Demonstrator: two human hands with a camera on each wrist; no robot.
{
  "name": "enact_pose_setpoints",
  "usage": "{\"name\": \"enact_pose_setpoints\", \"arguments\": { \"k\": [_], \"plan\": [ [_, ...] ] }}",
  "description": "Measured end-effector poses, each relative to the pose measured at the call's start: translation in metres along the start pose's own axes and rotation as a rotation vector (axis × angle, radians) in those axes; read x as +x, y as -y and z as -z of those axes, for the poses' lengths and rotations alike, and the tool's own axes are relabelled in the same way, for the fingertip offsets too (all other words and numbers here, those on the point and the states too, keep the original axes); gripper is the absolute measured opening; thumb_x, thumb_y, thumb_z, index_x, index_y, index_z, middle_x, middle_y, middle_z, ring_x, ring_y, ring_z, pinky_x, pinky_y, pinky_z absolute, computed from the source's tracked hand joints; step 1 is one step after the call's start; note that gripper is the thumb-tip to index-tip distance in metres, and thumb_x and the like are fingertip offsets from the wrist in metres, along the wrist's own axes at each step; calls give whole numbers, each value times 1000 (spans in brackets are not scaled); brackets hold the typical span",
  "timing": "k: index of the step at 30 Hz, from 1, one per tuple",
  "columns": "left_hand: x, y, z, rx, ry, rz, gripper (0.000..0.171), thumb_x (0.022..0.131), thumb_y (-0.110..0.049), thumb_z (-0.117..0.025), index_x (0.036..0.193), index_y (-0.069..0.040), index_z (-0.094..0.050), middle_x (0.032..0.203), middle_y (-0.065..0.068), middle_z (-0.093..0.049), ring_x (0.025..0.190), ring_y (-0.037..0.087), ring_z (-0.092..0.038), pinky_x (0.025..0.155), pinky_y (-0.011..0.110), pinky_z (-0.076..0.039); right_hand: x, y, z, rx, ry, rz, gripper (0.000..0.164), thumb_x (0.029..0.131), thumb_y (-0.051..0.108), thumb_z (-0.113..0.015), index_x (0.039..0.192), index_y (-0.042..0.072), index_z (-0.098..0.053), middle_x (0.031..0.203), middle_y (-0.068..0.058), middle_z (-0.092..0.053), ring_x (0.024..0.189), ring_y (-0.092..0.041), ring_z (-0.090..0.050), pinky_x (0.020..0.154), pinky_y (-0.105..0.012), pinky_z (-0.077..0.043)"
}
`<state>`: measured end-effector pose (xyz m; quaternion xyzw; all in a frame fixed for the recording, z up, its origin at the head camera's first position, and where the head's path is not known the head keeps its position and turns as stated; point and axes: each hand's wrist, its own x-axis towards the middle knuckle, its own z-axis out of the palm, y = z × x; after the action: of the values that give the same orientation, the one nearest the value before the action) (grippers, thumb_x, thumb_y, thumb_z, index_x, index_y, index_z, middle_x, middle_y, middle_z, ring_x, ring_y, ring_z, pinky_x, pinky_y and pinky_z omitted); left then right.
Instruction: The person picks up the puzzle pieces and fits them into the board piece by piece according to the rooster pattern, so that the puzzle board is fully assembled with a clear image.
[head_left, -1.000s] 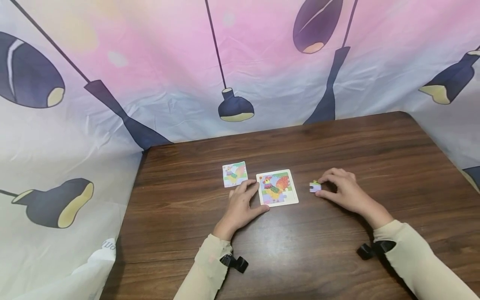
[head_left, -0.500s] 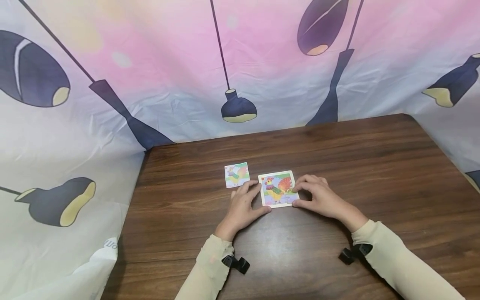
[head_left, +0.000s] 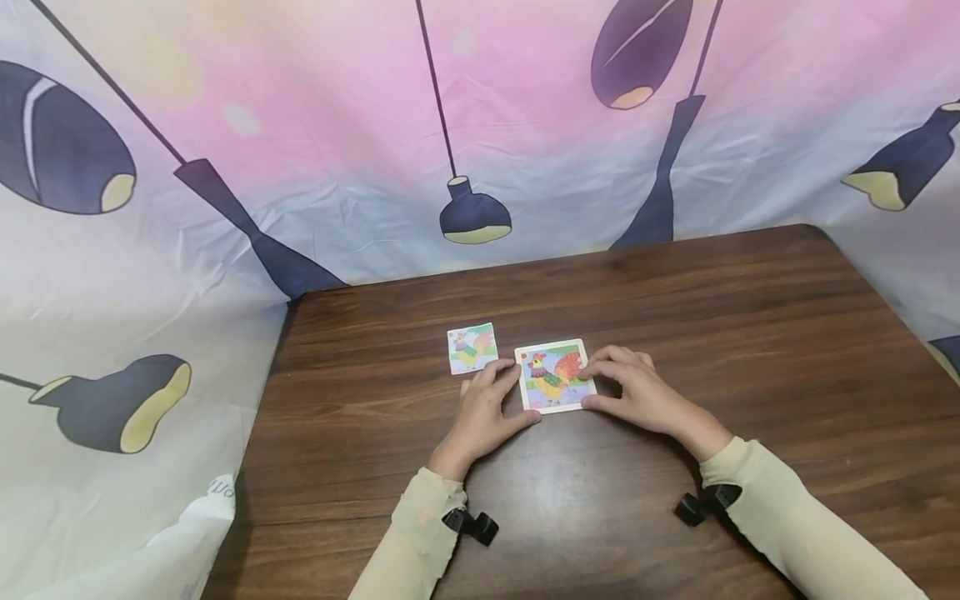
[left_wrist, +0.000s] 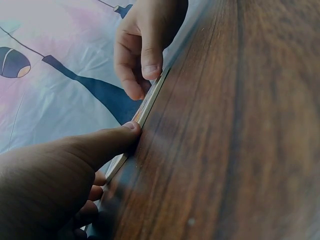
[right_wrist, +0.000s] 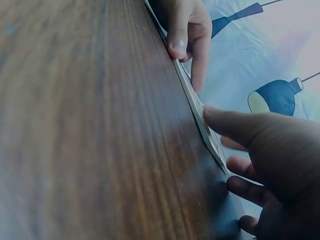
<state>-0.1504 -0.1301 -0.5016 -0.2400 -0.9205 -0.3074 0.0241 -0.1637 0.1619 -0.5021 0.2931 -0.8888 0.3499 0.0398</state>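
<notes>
A small jigsaw puzzle (head_left: pixel 550 382) of a colourful rooster lies in a pale-rimmed square tray (head_left: pixel 552 411) on the table. My left hand (head_left: pixel 483 417) steadies the tray, thumb at its near edge and fingertips along its left side. At the lower right of the picture, my right hand (head_left: pixel 637 392) has thumb and fingers about a corner puzzle piece (head_left: pixel 579 390), which lies level with the pieces around it. From the right wrist view, the right thumb (right_wrist: pixel 215 116) sits on the tray's rim. The left thumb (left_wrist: pixel 129 127) presses the tray edge in the left wrist view.
Just left of the tray lies a square picture card (head_left: pixel 472 348) with the same rooster. Everything rests on a brown wood-grain table (head_left: pixel 360 433). A cloth curtain (head_left: pixel 360 167) printed with lamps hangs behind and to the sides.
My right hand has come leftward from the bare table with the puzzle piece and set it into the tray's lower right corner, closing the gap there. My left hand has kept its place.
</notes>
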Motion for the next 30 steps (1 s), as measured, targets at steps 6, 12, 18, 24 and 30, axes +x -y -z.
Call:
{"name": "enact_pose_setpoints", "arguments": {
  "k": [6, 12, 18, 24, 30],
  "plan": [
    [0, 1, 0, 8, 9, 13, 79, 90, -42, -85, 151, -1, -57, 155, 16, -49, 138, 35, -51, 97, 52, -37, 1, 4, -3, -3, -6, 17, 27, 91, 20, -85, 118, 20, -81, 123, -5, -65, 116, -30, -57, 93, -54, -28],
    [-2, 3, 3, 4, 12, 20, 79, 90, -43, -84, 151, 0, -57, 154, 16, -50, 138, 35, -51, 97, 53, -37, 4, 9, -9, -18, -25, -8, 23, 90, 19, -86, 112, 18, -82, 120, -6, -65, 115, -32, -58, 98, -60, -29],
    [-2, 3, 5, 9, 11, 28, 78, 89, -41, -86, 150, 0, -58, 153, 16, -50, 138, 35, -51, 97, 53, -37, 9, 7, -14, 2, -33, -58, 20, 89, 20, -88, 108, 19, -83, 117, -4, -65, 114, -32, -58, 98, -62, -27],
    [4, 1, 3, -6, 18, 6, 78, 90, -42, -85, 151, -1, -57, 153, 15, -50, 138, 34, -51, 98, 53, -37, 9, 3, -9, 34, -62, -81, 19, 84, 20, -91, 102, 21, -83, 112, -2, -65, 110, -31, -57, 94, -60, -24],
    [3, 2, 1, -27, 1, 16, 78, 88, -39, -87, 150, -1, -58, 152, 15, -52, 138, 34, -52, 96, 52, -36, 9, 4, -11, 43, -55, -81, 21, 84, 21, -92, 102, 22, -82, 114, -2, -65, 111, -31, -55, 94, -58, -22]
  ]
}}
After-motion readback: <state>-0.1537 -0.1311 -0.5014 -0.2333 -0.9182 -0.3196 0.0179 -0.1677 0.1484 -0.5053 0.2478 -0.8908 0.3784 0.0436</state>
